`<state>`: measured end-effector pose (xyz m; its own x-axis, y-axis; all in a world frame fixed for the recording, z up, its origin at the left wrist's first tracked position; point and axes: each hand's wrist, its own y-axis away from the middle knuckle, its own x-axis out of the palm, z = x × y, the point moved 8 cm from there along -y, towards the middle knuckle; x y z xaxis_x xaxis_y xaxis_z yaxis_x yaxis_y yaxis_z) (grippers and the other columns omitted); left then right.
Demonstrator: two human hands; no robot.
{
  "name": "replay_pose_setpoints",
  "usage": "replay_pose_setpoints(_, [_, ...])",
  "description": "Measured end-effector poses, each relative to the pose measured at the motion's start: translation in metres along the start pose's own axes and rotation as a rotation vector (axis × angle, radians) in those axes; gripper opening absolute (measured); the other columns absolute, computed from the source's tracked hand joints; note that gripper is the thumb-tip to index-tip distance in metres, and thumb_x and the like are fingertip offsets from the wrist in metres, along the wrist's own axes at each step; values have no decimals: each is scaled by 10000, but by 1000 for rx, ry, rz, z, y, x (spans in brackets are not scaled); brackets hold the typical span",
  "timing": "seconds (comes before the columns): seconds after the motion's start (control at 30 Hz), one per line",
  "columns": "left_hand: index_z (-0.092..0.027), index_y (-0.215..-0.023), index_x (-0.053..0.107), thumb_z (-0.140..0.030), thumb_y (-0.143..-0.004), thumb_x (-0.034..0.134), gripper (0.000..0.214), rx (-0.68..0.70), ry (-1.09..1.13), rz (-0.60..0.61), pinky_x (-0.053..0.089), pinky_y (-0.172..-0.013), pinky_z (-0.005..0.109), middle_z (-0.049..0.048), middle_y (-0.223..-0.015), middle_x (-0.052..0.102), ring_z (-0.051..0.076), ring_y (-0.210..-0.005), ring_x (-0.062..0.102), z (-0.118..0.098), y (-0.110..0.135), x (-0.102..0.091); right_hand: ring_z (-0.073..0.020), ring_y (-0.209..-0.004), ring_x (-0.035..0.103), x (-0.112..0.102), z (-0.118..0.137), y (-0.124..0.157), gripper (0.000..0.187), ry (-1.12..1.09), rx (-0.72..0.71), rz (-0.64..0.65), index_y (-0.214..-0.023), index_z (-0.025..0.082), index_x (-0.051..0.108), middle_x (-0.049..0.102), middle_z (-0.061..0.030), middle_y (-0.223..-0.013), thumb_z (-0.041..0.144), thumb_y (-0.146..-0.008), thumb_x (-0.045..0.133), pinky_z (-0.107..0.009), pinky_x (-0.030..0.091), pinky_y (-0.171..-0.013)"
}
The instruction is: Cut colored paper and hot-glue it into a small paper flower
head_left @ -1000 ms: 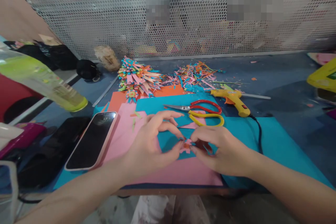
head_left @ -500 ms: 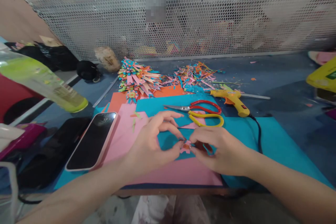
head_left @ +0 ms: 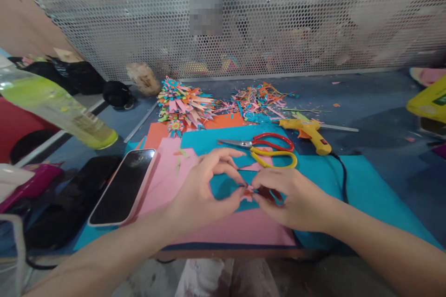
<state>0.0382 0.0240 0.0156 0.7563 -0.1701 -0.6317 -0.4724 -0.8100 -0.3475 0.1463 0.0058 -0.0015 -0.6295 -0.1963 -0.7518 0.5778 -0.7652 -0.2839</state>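
A small pink and orange paper flower piece [head_left: 248, 193] sits between my two hands, over the teal paper sheet [head_left: 351, 185]. My left hand [head_left: 204, 190] pinches its left side with thumb and forefinger, the other fingers curved above. My right hand [head_left: 289, 197] pinches its right side, fingers closed together. Both hands rest low over the pink paper sheet [head_left: 167, 181] near the table's front edge.
Red and yellow scissors [head_left: 268, 148] lie just behind my hands, a yellow glue gun [head_left: 308, 132] to their right with its black cord [head_left: 343, 171]. A pink-cased phone [head_left: 121, 185] lies left. Finished paper flowers [head_left: 183, 102], scraps [head_left: 259, 97], a green bottle [head_left: 52, 104] and perforated metal screen [head_left: 278, 18] stand behind.
Almost nothing has moved. My two hands keep pinching the small paper piece, with only slight shifts of the fingers.
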Motion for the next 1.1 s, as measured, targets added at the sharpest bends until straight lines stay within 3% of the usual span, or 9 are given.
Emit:
replay_pose_setpoints(0.17, [-222,-902,594,-125,-731,544,203,-6,65,9,407,-914,338,29,-1177,527,155,-1004,531,3,0,-7,-72,-526,466,-5,-2,-3,88,-33,43,-43,-711,152,582,537,19,-571,126,-748,507,-185,355,-491])
replay_pose_setpoints(0.53, [-227,-765,608,-148,-669,613,125,-32,-6,-14,425,-875,329,6,-1038,552,156,-929,550,6,0,-5,-65,-510,465,-7,-5,0,116,-105,65,-61,-775,148,600,573,7,-615,115,-749,491,-176,354,-471])
replay_pose_setpoints(1.1, [-212,-722,612,-179,-678,611,55,-15,0,-29,443,-865,326,24,-1085,556,164,-924,561,4,-1,-5,-66,-513,442,-7,-2,-2,107,-36,26,-49,-751,148,586,531,23,-577,95,-734,495,-176,337,-483])
